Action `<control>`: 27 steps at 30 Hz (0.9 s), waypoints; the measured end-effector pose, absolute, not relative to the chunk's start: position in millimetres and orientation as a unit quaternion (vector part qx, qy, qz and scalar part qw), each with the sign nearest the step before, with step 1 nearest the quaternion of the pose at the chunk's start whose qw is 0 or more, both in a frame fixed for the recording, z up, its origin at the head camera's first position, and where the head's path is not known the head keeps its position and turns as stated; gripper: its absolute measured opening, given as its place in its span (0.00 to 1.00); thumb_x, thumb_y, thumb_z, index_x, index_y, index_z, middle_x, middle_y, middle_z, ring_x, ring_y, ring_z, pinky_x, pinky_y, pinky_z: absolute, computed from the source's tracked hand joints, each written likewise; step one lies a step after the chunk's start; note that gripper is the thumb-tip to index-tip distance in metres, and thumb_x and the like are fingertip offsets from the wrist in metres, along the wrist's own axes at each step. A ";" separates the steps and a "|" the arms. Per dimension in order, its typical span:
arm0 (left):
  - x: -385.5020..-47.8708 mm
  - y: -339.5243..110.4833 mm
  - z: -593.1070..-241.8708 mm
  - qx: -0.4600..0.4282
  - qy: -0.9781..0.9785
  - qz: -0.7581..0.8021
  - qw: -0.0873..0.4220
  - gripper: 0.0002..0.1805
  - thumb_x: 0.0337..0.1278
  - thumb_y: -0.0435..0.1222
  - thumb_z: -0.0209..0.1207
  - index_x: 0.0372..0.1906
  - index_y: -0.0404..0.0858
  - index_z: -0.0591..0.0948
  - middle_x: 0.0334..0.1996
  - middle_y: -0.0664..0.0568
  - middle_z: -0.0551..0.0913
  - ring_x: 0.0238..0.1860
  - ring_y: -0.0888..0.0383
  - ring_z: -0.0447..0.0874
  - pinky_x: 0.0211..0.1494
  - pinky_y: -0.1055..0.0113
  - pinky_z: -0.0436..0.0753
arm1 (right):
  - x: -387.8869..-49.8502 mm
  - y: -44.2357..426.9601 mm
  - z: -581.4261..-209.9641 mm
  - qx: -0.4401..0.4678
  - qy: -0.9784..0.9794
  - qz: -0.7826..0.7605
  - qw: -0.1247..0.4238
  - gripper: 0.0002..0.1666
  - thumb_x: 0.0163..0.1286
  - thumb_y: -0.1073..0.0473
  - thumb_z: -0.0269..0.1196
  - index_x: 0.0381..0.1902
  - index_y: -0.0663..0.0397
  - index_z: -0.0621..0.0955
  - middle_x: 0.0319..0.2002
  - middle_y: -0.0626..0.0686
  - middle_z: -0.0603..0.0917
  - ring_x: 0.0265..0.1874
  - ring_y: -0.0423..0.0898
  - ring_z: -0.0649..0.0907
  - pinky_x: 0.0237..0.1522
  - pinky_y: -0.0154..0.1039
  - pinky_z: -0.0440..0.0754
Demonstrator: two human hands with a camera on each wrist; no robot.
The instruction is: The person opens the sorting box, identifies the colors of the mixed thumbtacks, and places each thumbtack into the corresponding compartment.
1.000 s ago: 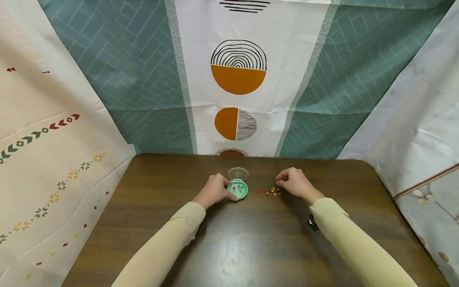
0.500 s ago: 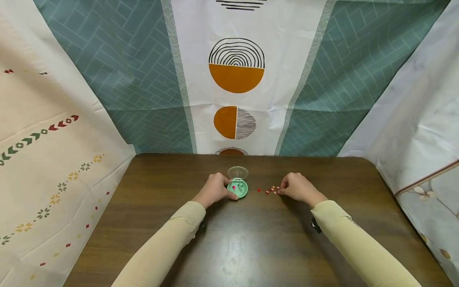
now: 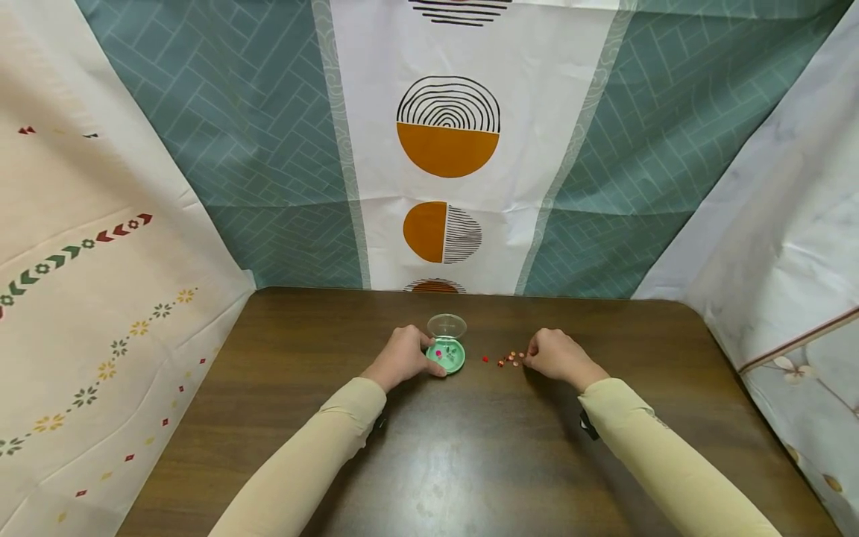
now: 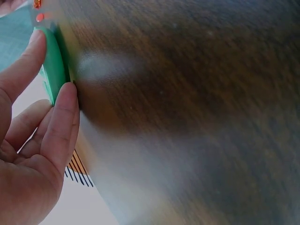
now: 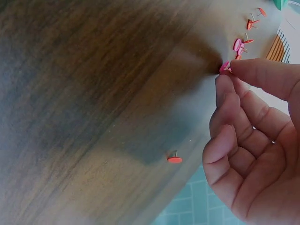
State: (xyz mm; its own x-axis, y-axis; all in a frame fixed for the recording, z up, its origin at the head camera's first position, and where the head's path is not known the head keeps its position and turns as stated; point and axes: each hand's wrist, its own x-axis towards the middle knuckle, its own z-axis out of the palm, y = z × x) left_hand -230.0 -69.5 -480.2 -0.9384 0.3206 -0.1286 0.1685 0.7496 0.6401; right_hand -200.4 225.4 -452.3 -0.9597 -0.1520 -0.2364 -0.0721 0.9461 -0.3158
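One pink thumbtack sits at the fingertips of the right hand, pinched, it seems, between thumb and first finger, with the other fingers curled in beneath; whether it is clear of the tabletop I cannot tell. It should be very light and stiff, with a smooth, slippery head and a pin that could prick, so the rim of the head or the pin just under it looks the best place to take hold, keeping skin off the point. Just left of that pinch lies a cluster of loose tacks, pink and orange-red, some with their pins sticking up, trailing off to a single red tack at the end farthest from the fingers. On the other side of the grip, away from the cluster, a lone orange-red tack rests on its head, pin upward. Farther left, beyond the trail, the left hand grips a round green case by its side, thumb on the near edge and fingers behind; the case is probably light, rigid plastic, easily nudged, and best steadied by its wall. A bright pink piece and some greyish bits, too small to make out, lie inside it, and its clear lid stands raised at the far edge. Around both grips spreads the dark wooden table, with a teal-and-white patterned cloth hanging beyond.
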 end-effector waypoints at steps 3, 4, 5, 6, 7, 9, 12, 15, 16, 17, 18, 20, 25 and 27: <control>-229.9 -69.9 -480.6 0.132 0.928 0.330 0.116 0.38 0.22 0.50 0.78 0.50 0.39 0.83 0.49 0.50 0.84 0.56 0.53 0.77 0.58 0.60 0.76 | -200.4 225.7 -452.1 -0.059 0.979 -0.146 0.128 0.09 0.58 0.55 0.64 0.20 0.48 0.82 0.21 0.46 0.79 0.21 0.44 0.74 0.23 0.38 0.69; -230.1 -70.1 -480.9 0.132 0.928 0.330 0.116 0.38 0.22 0.50 0.78 0.50 0.39 0.83 0.49 0.50 0.84 0.56 0.53 0.77 0.58 0.60 0.76 | -200.4 226.0 -452.1 -0.058 0.979 -0.144 0.130 0.09 0.58 0.54 0.64 0.20 0.49 0.82 0.21 0.46 0.79 0.21 0.44 0.74 0.23 0.38 0.69; -230.1 -70.4 -481.0 0.132 0.928 0.330 0.115 0.38 0.22 0.50 0.78 0.50 0.39 0.83 0.48 0.50 0.84 0.56 0.53 0.77 0.58 0.60 0.76 | -200.6 226.4 -452.0 -0.058 0.979 -0.141 0.131 0.09 0.57 0.55 0.64 0.20 0.49 0.82 0.21 0.46 0.79 0.21 0.44 0.74 0.23 0.38 0.70; -230.1 -70.5 -481.0 0.133 0.928 0.329 0.115 0.38 0.22 0.50 0.78 0.50 0.39 0.83 0.48 0.50 0.84 0.56 0.53 0.77 0.58 0.60 0.76 | -200.5 226.5 -451.6 -0.058 0.980 -0.139 0.133 0.08 0.57 0.55 0.64 0.20 0.48 0.82 0.21 0.46 0.79 0.21 0.44 0.74 0.23 0.38 0.70; -230.0 -70.7 -481.0 0.132 0.928 0.328 0.114 0.38 0.22 0.50 0.78 0.50 0.39 0.83 0.48 0.50 0.84 0.56 0.53 0.77 0.58 0.60 0.76 | -200.4 226.7 -451.2 -0.060 0.980 -0.137 0.134 0.07 0.57 0.55 0.64 0.21 0.48 0.82 0.21 0.46 0.79 0.21 0.44 0.74 0.23 0.38 0.70; -229.9 -71.0 -480.6 0.133 0.929 0.327 0.114 0.38 0.23 0.50 0.78 0.49 0.39 0.83 0.48 0.50 0.84 0.56 0.53 0.77 0.58 0.60 0.76 | -200.4 226.7 -449.6 -0.063 0.980 -0.133 0.137 0.06 0.56 0.57 0.64 0.22 0.48 0.82 0.22 0.46 0.80 0.22 0.44 0.75 0.24 0.39 0.71; -229.2 -71.1 -479.8 0.133 0.929 0.326 0.115 0.37 0.23 0.49 0.78 0.50 0.39 0.83 0.49 0.50 0.84 0.56 0.53 0.77 0.58 0.60 0.76 | -199.9 225.8 -447.4 -0.067 0.979 -0.131 0.144 0.05 0.56 0.58 0.63 0.23 0.49 0.83 0.23 0.46 0.80 0.22 0.44 0.74 0.25 0.39 0.71; -228.7 -71.0 -479.3 0.134 0.928 0.327 0.116 0.37 0.23 0.49 0.77 0.49 0.39 0.83 0.49 0.49 0.84 0.56 0.53 0.77 0.58 0.60 0.76 | -199.3 224.3 -446.0 -0.066 0.978 -0.131 0.151 0.05 0.57 0.58 0.63 0.22 0.49 0.82 0.23 0.46 0.80 0.21 0.44 0.74 0.24 0.39 0.70; -228.6 -71.0 -479.2 0.134 0.928 0.328 0.116 0.37 0.23 0.49 0.77 0.49 0.39 0.83 0.48 0.50 0.84 0.56 0.53 0.77 0.58 0.60 0.76 | -199.3 223.7 -445.9 -0.065 0.977 -0.130 0.154 0.07 0.57 0.56 0.63 0.21 0.48 0.82 0.22 0.46 0.79 0.21 0.44 0.73 0.23 0.39 0.69; -228.6 -71.0 -479.1 0.135 0.928 0.329 0.115 0.37 0.23 0.49 0.77 0.49 0.39 0.83 0.48 0.50 0.84 0.56 0.53 0.77 0.58 0.60 0.76 | -199.4 223.2 -446.1 -0.064 0.977 -0.129 0.156 0.08 0.58 0.55 0.63 0.21 0.48 0.82 0.20 0.45 0.78 0.20 0.44 0.73 0.23 0.38 0.68; -228.4 -71.1 -479.2 0.134 0.928 0.329 0.115 0.37 0.23 0.49 0.77 0.49 0.39 0.83 0.48 0.50 0.84 0.56 0.53 0.77 0.58 0.60 0.76 | -199.6 222.7 -446.3 -0.063 0.977 -0.127 0.157 0.10 0.59 0.53 0.63 0.20 0.48 0.82 0.19 0.45 0.77 0.20 0.43 0.72 0.22 0.38 0.68; -228.5 -71.2 -479.3 0.133 0.928 0.329 0.113 0.37 0.23 0.49 0.77 0.49 0.39 0.83 0.48 0.50 0.84 0.56 0.53 0.77 0.58 0.60 0.76 | -200.4 222.0 -446.9 -0.061 0.978 -0.125 0.157 0.12 0.60 0.51 0.63 0.20 0.48 0.83 0.18 0.45 0.76 0.19 0.43 0.72 0.22 0.38 0.67; -228.9 -71.2 -479.4 0.131 0.928 0.328 0.117 0.38 0.24 0.49 0.77 0.50 0.39 0.83 0.49 0.50 0.84 0.57 0.53 0.76 0.59 0.59 0.76 | -203.2 220.9 -447.3 -0.058 0.979 -0.120 0.156 0.10 0.60 0.51 0.64 0.23 0.48 0.84 0.20 0.45 0.78 0.21 0.43 0.73 0.23 0.38 0.68; -229.3 -71.0 -478.6 0.131 0.928 0.329 0.119 0.38 0.24 0.50 0.77 0.50 0.39 0.83 0.50 0.49 0.84 0.57 0.53 0.77 0.58 0.60 0.76 | -204.2 220.7 -446.7 -0.057 0.978 -0.118 0.159 0.09 0.59 0.52 0.64 0.24 0.48 0.84 0.22 0.46 0.79 0.22 0.44 0.74 0.23 0.39 0.69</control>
